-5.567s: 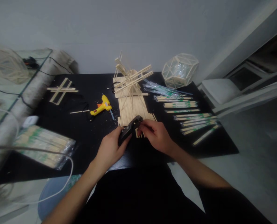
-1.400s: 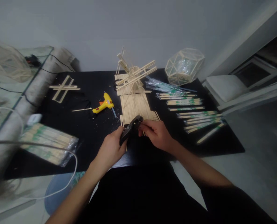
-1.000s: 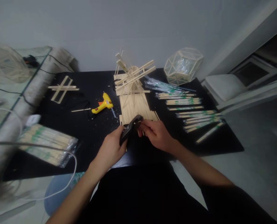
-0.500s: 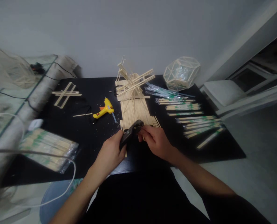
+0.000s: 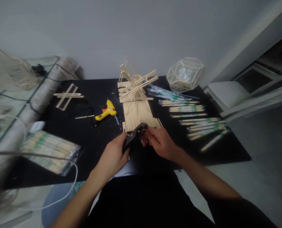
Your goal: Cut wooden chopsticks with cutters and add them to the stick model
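Observation:
My left hand [image 5: 113, 155] is closed round the handles of dark cutting pliers [image 5: 133, 136], held over the near edge of the black table [image 5: 88, 139]. My right hand [image 5: 159, 142] pinches something small at the pliers' jaws; I cannot make out what it holds. Just beyond the hands lies a flat mat of glued wooden sticks [image 5: 137, 114], with an upright stick structure [image 5: 134, 84] at its far end. A loose stick end pokes out below my left hand.
A yellow glue gun [image 5: 105, 112] lies left of the mat. Wrapped chopstick pairs [image 5: 197, 122] are laid out on the right, a bag of them [image 5: 48, 152] on the left. A stick polyhedron [image 5: 184, 72] stands at the back right, a stick cross [image 5: 68, 96] at the back left.
The view shifted slightly downward. Both hands stay together at the pliers; the right fingers have shifted a little at the jaws.

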The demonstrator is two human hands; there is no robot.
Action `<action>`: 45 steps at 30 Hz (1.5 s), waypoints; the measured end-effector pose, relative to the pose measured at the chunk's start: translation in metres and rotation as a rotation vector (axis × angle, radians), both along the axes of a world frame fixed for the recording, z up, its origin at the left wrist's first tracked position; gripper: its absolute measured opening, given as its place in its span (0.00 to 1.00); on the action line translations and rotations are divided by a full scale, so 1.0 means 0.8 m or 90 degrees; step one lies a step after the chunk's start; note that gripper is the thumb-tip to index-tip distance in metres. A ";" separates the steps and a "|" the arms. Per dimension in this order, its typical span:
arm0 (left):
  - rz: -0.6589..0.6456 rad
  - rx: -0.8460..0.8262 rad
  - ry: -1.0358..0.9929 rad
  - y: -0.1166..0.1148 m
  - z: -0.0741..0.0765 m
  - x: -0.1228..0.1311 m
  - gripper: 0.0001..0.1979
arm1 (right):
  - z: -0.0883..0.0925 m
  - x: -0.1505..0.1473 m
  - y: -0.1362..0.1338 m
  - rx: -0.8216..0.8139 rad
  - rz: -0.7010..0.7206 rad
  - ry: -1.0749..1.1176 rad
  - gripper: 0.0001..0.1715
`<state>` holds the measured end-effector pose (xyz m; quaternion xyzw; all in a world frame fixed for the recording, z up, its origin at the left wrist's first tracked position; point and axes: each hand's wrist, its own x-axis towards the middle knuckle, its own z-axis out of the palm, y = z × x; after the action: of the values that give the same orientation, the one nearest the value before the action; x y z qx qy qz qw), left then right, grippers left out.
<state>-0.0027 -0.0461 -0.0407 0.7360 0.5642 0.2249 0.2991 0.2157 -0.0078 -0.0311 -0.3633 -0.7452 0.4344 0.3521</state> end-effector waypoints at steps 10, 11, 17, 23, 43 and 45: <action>0.026 -0.048 0.043 -0.005 0.007 0.002 0.07 | -0.002 -0.005 -0.005 -0.007 -0.036 0.010 0.21; 0.027 -0.047 0.039 -0.005 0.007 0.002 0.07 | -0.002 -0.004 -0.005 -0.005 -0.032 0.011 0.21; 0.022 -0.057 0.022 0.003 0.001 -0.002 0.06 | 0.001 0.001 -0.001 -0.003 -0.011 0.016 0.20; 0.068 -0.028 0.108 0.014 -0.009 -0.011 0.03 | 0.004 0.008 -0.001 -0.005 -0.031 0.032 0.19; 0.019 0.014 0.405 0.020 0.007 0.003 0.04 | -0.021 0.010 0.005 0.494 -0.108 -0.327 0.18; 0.019 0.011 0.404 0.021 0.008 0.005 0.04 | -0.021 0.011 0.007 0.485 -0.101 -0.337 0.17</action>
<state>0.0010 -0.0290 -0.0344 0.7638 0.6379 -0.0065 0.0985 0.2244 -0.0026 -0.0475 -0.3624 -0.8856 -0.0062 0.2905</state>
